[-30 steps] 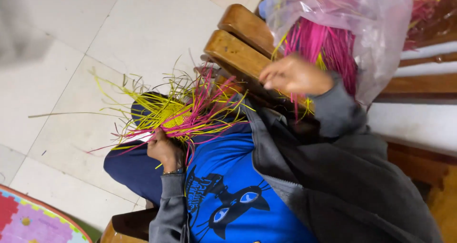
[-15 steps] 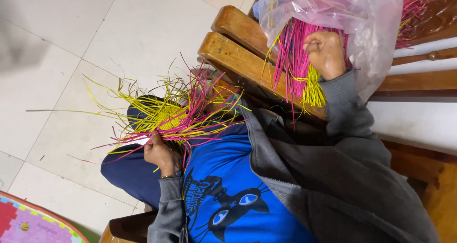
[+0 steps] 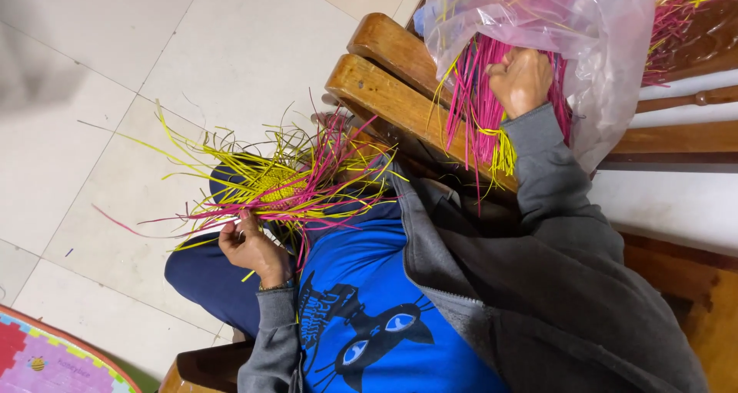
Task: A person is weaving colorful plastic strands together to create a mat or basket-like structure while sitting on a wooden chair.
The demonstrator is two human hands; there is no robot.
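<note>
Here my left hand (image 3: 250, 247) grips the half-woven yellow-pink piece (image 3: 280, 185) on my lap, steadying it; my right hand (image 3: 521, 78) closes on pink strips (image 3: 473, 104) inside the plastic bag (image 3: 592, 31), far right.

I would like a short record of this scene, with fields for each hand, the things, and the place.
left hand: holds the half-woven piece of yellow and pink strips on the lap
right hand: closed around a bundle of pink strips at the mouth of a clear plastic bag
seat: wooden bench
floor: pale tiles
corner: colourful mat
</note>
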